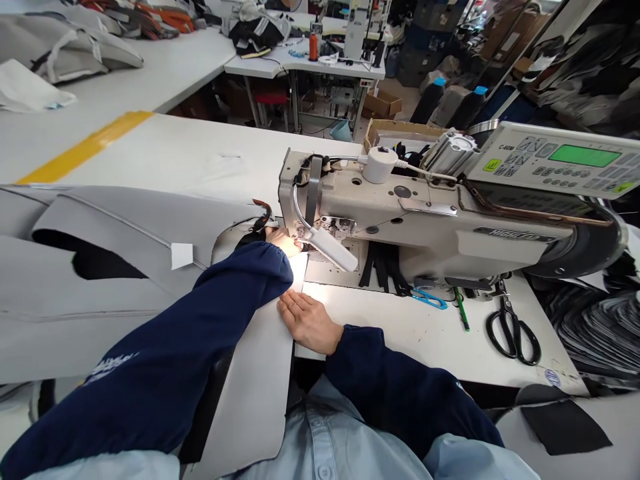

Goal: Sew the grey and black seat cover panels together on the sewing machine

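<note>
A large piece of grey fabric with black lining runs from my lap up to the needle area of the sewing machine. My left hand is on the work close beside the needle, under a bright lamp; my sleeve and the glare hide most of its fingers, so their closing cannot be made out. Lower down, my right hand lies flat, its fingers stretched over the fabric's right edge and the table. A wider grey panel with a dark opening and a small white tag spreads to the left.
Black strips hang under the machine arm. Blue thread snips, a green pencil and black scissors lie to the right. Stacked dark pieces stand at far right. Yellow tape crosses the table.
</note>
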Motion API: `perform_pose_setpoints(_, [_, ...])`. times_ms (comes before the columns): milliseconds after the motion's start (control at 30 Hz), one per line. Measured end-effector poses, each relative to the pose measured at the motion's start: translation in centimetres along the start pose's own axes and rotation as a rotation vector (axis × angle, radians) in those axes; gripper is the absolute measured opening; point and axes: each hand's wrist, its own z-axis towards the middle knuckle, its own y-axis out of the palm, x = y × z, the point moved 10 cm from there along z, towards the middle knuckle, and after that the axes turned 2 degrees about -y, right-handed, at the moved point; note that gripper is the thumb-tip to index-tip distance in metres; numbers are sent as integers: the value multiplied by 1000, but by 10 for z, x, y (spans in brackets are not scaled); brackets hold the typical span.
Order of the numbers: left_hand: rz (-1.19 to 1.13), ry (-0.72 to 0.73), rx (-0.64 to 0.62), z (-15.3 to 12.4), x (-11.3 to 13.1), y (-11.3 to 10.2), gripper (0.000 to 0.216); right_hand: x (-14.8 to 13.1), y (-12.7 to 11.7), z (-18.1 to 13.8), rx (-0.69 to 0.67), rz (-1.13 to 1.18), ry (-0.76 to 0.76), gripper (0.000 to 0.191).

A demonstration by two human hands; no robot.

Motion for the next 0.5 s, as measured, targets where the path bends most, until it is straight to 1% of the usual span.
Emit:
perform_pose_setpoints(67, [69, -4, -31, -1, 3, 1, 32, 3, 0, 0, 7, 5, 2, 33])
perform_pose_setpoints(133, [117, 12, -51, -5, 7, 0, 31, 8, 3, -1, -18, 38, 15, 33])
perform_pose_setpoints(200, [165, 53, -46, -17, 12, -5, 31, 13, 6, -2, -60, 79, 45, 33])
perform_pose_setpoints(300, [275, 108, 55, -54, 14, -18, 36, 18, 3, -7, -77, 110, 141, 39])
perform_pose_setpoints(367, [309, 158, 96, -86, 11, -21, 45, 21, -6, -13, -33, 127, 244, 43])
perform_pose_setpoints(433, [272, 237, 65, -113, 6, -17, 55, 26, -15, -20, 38, 156, 360, 41])
perform_pose_setpoints(500, [204, 313, 38, -128, -2, -15, 58, 30, -21, -25, 87, 202, 450, 36])
